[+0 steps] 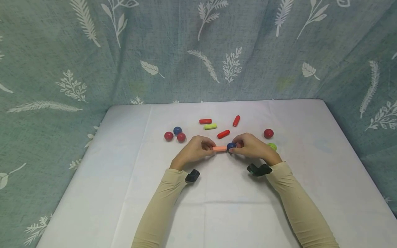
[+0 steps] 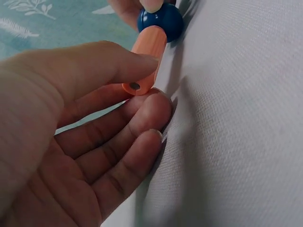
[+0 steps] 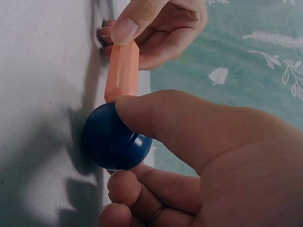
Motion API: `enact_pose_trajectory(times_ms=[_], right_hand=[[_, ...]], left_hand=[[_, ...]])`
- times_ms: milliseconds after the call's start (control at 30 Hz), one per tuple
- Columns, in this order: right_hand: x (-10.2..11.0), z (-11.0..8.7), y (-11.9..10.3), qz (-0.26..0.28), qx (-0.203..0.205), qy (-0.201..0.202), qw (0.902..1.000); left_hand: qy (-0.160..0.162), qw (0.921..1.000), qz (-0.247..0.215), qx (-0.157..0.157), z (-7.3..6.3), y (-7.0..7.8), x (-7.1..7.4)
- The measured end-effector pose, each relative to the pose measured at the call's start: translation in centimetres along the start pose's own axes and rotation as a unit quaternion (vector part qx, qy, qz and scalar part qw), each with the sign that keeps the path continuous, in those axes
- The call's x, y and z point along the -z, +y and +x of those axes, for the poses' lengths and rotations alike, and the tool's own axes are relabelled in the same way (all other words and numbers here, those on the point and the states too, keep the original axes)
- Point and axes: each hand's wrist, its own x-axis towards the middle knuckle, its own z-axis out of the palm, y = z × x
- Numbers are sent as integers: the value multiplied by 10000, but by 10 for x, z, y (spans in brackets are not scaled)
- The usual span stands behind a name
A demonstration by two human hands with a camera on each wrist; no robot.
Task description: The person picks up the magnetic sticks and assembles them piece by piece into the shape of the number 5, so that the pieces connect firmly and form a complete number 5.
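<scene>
L hand (image 1: 196, 151) pinches the orange rod (image 1: 220, 148), smooth, flat-sided, dark hole in the held end, other tip touching the glossy blue ball (image 1: 231, 146)! R hand (image 1: 252, 146) pinches that ball w/ thumb & fingers; red rods (image 1: 223, 134) lie beyond it.

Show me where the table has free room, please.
The table looks bare from its left edge to the left sleeve, between both sleeves, and from the right sleeve to its right edge. Crowded: around the left hand and right hand, with loose sticks and balls nearby.
</scene>
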Motion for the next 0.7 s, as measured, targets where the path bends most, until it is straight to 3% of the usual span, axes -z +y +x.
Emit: enact_pose_trajectory(times_ms=[433, 700], right_hand=[[-3, 1, 3, -71, -175, -8, 9998], [-2, 0, 3, -107, -43, 13, 9999]], left_hand=[[145, 9997, 115, 140, 2, 2, -4], [149, 9996, 211, 103, 3, 0, -3]])
